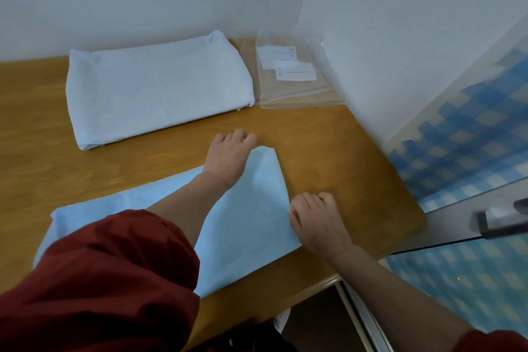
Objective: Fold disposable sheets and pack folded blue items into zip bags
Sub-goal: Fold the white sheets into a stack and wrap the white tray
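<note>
Your left hand (228, 157) lies over the far right corner of the blue sheet (248, 226), knuckles up, its fingers (243, 136) curled down just past the sheet's far edge onto the tabletop (328, 151); whether they actually pinch the fabric cannot be told from here. Your right hand (317, 223) sits at the sheet's right edge nearer to you, fingers curled under too, its thumb side touching that edge (again, a grip on the sheet is not visible, so I cannot tell). The blue sheet itself lies flat on the near part of the tabletop, running from under your red sleeve (100, 280) out to both hands, its right end cut at a slant between them. Beyond it, well apart and toward the wall, rests a paler folded sheet (154, 86), thick and roughly rectangular. Just beside that, in the back right corner, lies a small pile of clear zip bags (294, 91) with white labels showing through them. To your right, past the tabletop's edge, stands a glass door with a dark handle (500, 220), and a blue checked floor (471, 137) shows behind it.
</note>
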